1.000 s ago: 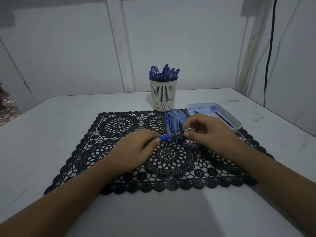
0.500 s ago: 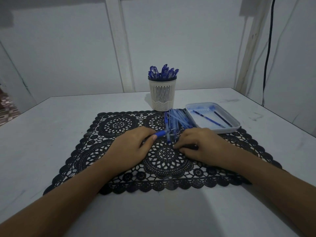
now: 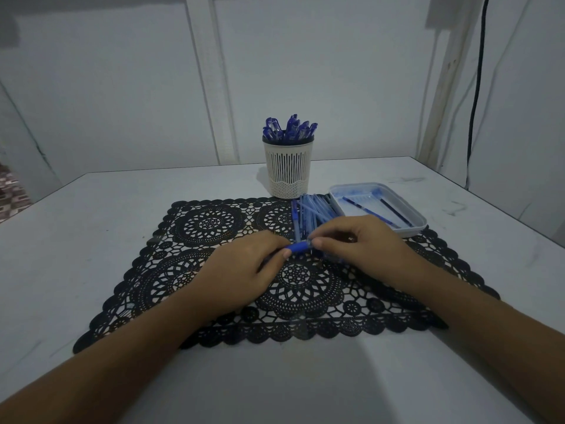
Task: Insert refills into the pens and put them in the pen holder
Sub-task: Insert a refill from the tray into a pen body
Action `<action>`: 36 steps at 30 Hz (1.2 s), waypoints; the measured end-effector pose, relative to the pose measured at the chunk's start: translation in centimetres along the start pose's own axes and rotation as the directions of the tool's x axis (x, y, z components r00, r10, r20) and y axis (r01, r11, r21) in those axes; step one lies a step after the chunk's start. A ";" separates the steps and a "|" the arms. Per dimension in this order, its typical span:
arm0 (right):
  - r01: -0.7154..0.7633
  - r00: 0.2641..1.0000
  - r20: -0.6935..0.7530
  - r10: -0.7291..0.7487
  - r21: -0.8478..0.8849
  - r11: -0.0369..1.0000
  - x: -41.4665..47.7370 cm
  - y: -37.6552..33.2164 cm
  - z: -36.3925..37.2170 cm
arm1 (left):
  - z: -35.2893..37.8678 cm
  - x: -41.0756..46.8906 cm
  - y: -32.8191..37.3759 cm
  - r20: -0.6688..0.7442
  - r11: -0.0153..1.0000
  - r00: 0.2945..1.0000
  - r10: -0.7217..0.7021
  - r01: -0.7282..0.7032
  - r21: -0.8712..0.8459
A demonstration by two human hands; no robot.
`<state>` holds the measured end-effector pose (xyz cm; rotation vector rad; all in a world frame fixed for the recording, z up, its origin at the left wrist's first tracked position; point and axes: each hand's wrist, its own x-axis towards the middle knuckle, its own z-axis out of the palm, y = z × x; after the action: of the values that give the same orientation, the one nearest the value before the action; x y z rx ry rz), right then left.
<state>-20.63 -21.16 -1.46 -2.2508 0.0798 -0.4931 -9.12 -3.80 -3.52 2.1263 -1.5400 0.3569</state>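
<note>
Between the fingertips of both hands sits one dark blue plastic pen [image 3: 298, 247], lying roughly level and slanting up toward the right; left hand [image 3: 241, 270] has fingers curled round the lower left part of it, thumb tip pressed at the side, most of that end hidden in the fist; right hand [image 3: 360, 246] pinches the upper right end between thumb and fingertips [image 3: 318, 242], other fingers curled over; whether the pen's tip or cap sits under that pinch, cannot tell; both wrists low over a black lace placemat [image 3: 208, 223] with round medallion patterns; just behind the hands, a loose pile of pale blue pen barrels [image 3: 312, 211] lies on the mat's far edge, partly covered by the right knuckles; just right of the pile, a shallow pale blue plastic tray [image 3: 412, 232] overlaps the mat's far right corner; two thin blue refills [image 3: 367, 211] lie inside it, apart, both slanting; behind the pile, a white slotted plastic pen holder [image 3: 288, 169] stands upright off the mat; blue capped pens [image 3: 289, 131] stick out of its top, caps up; everything is on a white table [image 3: 91, 224]; a black cable [image 3: 477, 87] hangs down the white wall [image 3: 107, 87] at far right.
</note>
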 end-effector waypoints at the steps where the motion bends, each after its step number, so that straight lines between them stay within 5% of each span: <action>1: -0.007 1.000 0.014 0.007 -0.001 1.000 0.0 0.0 0.1 | 0.0 0.0 0.0 0.012 1.000 1.000 0.003 -0.003 0.007; 6: -0.105 0.993 -0.037 0.108 0.059 0.993 0.2 0.4 -1.1 | -0.1 0.0 -0.6 -0.003 0.999 1.000 -0.030 0.030 -0.011; 10: -0.216 0.951 -0.129 0.281 0.372 0.903 0.9 1.7 -2.5 | -0.2 0.0 -1.5 -0.030 0.995 0.995 -0.099 0.098 -0.033; 13: -0.187 0.856 -0.326 0.402 0.530 0.827 1.8 2.2 -3.5 | -0.2 0.1 -1.6 -0.039 0.991 0.991 -0.130 0.128 -0.042; 16: -0.117 0.782 -0.540 0.313 0.366 0.923 2.3 2.3 -4.2 | -0.1 0.1 -1.5 -0.036 0.988 0.988 -0.151 0.150 -0.043; 19: -0.055 0.796 -0.606 0.014 -0.050 0.997 2.3 1.9 -3.4 | -0.2 0.1 -1.4 -0.032 0.987 0.987 -0.158 0.156 -0.042; 22: 0.005 0.866 -0.453 -0.209 -0.411 0.912 2.7 2.4 -1.9 | -0.1 0.1 -1.5 -0.029 0.987 0.987 -0.157 0.156 -0.037; 26: 0.040 0.957 -0.177 -0.231 -0.705 0.708 3.5 4.0 -0.9 | -0.1 0.1 -1.5 -0.027 0.988 0.988 -0.151 0.150 -0.025; 28: 0.048 0.983 -0.082 -0.167 -0.755 0.654 3.5 4.6 -1.0 | 0.0 0.1 -1.5 -0.031 0.989 0.989 -0.146 0.145 -0.030; 31: 0.097 0.983 -0.050 -0.174 -0.668 0.738 3.0 4.6 -1.3 | 0.0 0.1 -1.5 -0.029 0.988 0.988 -0.151 0.150 -0.033; 34: 0.067 0.963 -0.202 -0.177 -0.458 0.886 3.2 4.1 -2.4 | 0.0 0.2 -1.4 -0.027 0.988 0.988 -0.150 0.149 -0.028; 36: -0.042 0.947 -0.300 -0.113 -0.467 0.883 3.7 4.4 -3.6 | 0.0 0.2 -1.5 -0.027 0.989 0.989 -0.143 0.143 -0.026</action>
<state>-18.13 -27.42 -1.36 -2.6226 0.3600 -0.9428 -7.67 -3.59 -3.82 2.1881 -1.3595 0.3167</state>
